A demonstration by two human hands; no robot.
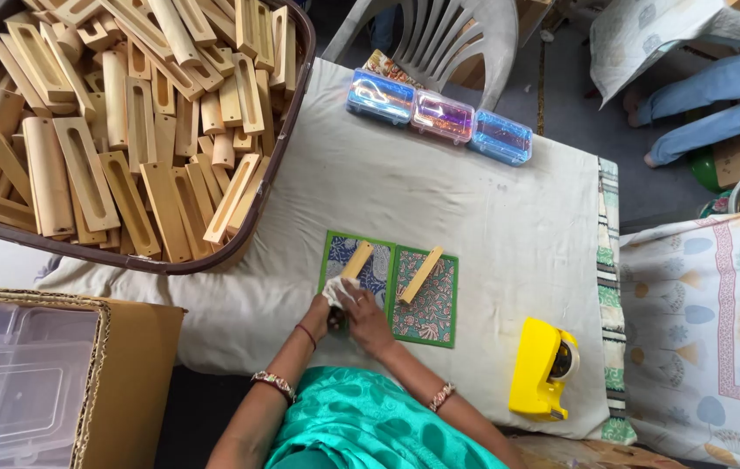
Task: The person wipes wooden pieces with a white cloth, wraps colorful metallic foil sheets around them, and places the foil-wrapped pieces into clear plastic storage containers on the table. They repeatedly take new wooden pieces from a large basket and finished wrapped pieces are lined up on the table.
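Holding: both hands meet over a small white cloth (340, 293), fingers closed around it.
Left hand (318, 314): clamped on the cloth's lower left, a red thread at the wrist.
Right hand (366, 318): pressed against the cloth from the right, touching the left hand.
Just beyond the fingers: a bamboo piece (357, 259) lies tilted on the blue patterned mat (371, 272), its near end touching the cloth.
Right of the hands: a second bamboo piece (421, 274) on the green patterned mat (431, 311).
Further right: yellow tape dispenser (540, 368).
Far ahead: three clear cases (438, 117).
Far left: tub of bamboo pieces (118, 122).
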